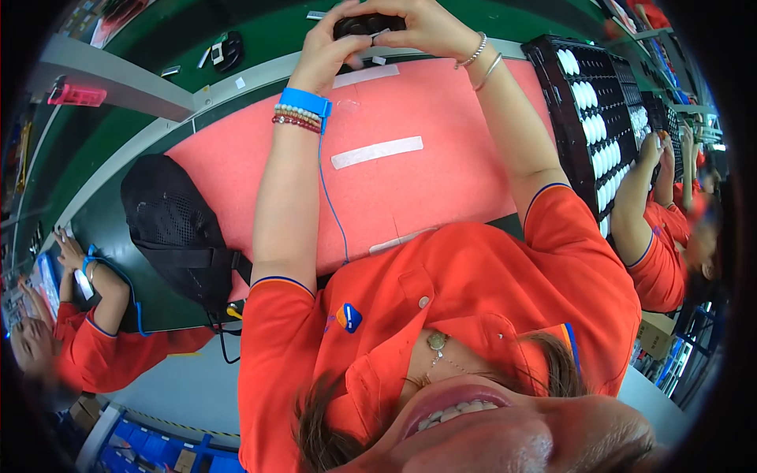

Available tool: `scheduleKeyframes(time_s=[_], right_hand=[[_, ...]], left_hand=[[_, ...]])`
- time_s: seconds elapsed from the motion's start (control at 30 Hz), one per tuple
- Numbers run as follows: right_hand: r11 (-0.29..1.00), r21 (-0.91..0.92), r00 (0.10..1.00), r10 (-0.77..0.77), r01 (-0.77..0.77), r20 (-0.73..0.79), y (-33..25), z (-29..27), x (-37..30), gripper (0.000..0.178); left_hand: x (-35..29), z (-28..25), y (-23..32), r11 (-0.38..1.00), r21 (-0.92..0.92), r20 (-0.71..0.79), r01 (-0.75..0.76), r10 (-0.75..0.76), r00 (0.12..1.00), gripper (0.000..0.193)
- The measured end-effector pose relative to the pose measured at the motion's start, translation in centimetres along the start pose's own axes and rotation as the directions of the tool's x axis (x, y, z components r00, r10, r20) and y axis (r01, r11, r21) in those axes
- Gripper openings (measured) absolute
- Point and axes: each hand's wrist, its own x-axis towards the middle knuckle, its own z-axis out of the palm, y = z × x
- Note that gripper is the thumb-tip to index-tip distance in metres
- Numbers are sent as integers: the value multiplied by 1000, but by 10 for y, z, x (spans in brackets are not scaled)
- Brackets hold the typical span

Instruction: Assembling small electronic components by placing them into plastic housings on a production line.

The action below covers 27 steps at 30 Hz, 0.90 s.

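At the far edge of the pink mat, my left hand and my right hand are closed on a black, rounded object. Its exact kind cannot be made out, since the fingers cover much of it and the frame's top edge is near. A blue wrist strap with a thin cord and beads circles my left wrist; bangles hang on the right. A small white piece lies just below the fingers.
Black trays with rows of white oval pieces stand at the right. A black mesh bag lies at the left. On the green bench is a black-and-white item, behind a grey bar. Co-workers in orange-red shirts sit either side.
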Motion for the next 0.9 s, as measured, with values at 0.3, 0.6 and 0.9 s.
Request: scheduleKeyframes(time_s=[0.3, 0.6, 0.9], right_hand=[[970, -244, 875, -103, -18, -474, 0, 67, -8, 29], [942, -333, 868, -140, -31, -477, 23, 76, -9, 16], [923, -350, 830, -319, 162, -457, 18, 71, -8, 31]], left_hand=[[6, -9, -11, 838, -514, -257, -184, 54, 965, 32], [4, -4, -9, 887, -426, -337, -181, 30, 941, 31], [-7, -15, 4, 996, -44, -322, -77, 59, 945, 44]])
